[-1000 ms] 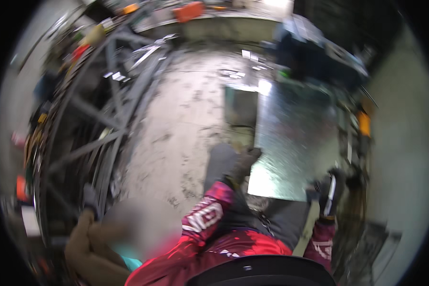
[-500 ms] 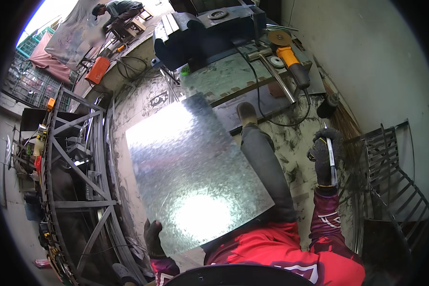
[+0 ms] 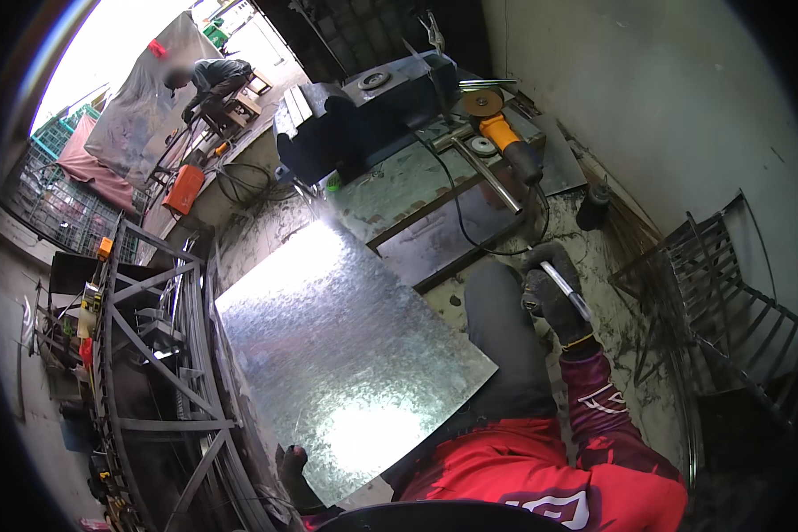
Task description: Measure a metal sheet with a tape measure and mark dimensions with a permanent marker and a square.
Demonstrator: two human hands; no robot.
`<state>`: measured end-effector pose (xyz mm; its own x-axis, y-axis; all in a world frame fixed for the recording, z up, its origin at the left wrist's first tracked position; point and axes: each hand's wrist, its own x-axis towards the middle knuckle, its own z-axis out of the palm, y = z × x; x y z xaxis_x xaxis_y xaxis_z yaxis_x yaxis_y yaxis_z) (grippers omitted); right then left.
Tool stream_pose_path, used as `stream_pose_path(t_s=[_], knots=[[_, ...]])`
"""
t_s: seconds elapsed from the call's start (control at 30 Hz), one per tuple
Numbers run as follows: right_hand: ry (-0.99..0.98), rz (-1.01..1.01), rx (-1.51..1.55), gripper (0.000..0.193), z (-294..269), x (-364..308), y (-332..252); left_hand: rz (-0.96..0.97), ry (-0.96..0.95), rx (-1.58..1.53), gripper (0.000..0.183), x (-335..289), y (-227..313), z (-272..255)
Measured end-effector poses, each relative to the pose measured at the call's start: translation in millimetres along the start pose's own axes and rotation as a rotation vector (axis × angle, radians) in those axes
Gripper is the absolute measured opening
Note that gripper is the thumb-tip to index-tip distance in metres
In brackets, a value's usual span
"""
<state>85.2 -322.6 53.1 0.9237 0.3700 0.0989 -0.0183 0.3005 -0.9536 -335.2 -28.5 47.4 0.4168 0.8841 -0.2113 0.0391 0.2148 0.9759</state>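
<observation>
Grip, right hand: right hand (image 3: 554, 297), in a dark work glove, was clenched around a thin metal rod (image 3: 566, 291); the rod stuck out slantwise above and below the fist.
Grip, left hand: left hand (image 3: 294, 474), also gloved, gripped the near lower edge of the metal sheet (image 3: 346, 355); the fingers wrapped over the edge.
Sheet: large, flat, rectangular, galvanized steel with a spangled, shiny surface; bright glare lay on its near part. It lay tilted in front of the person, its right corner over the dark trouser leg (image 3: 505, 346).
Clothing: red long sleeves with printed marks.
Around, right: an angle grinder (image 3: 505, 133) with yellow body and orange disc lay on grey steel plates (image 3: 417, 186); its black cable (image 3: 470, 230) curled over them toward the person's knee. A bright steel bar (image 3: 488, 177) lay beside it.
Around, left: a frame of welded grey steel tubes (image 3: 151, 355) stood close along the sheet's left edge.
Around, far right: a dark metal grille (image 3: 727, 293) leaned near the wall.
Surface: rough concrete floor (image 3: 612, 266), stained and dusty.
Room: workshop with a pale plastered wall (image 3: 665, 97); at the back, in daylight, another person (image 3: 213, 80) was bent over a workbench, near an orange box (image 3: 184, 188).
</observation>
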Motion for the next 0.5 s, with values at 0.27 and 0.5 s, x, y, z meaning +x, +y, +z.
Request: stream_pose_path(t_s=[0.27,0.5], knots=[[-0.109,0.118,0.050,0.015,15.4,47.4,29.4,-0.170,-0.108,-0.044,0.029,54.0,-20.7,68.3],[-0.010,0.329,0.028,0.019,11.1,101.5,5.2,-0.522,-0.197,-0.033,0.052,69.0,41.6,114.8]])
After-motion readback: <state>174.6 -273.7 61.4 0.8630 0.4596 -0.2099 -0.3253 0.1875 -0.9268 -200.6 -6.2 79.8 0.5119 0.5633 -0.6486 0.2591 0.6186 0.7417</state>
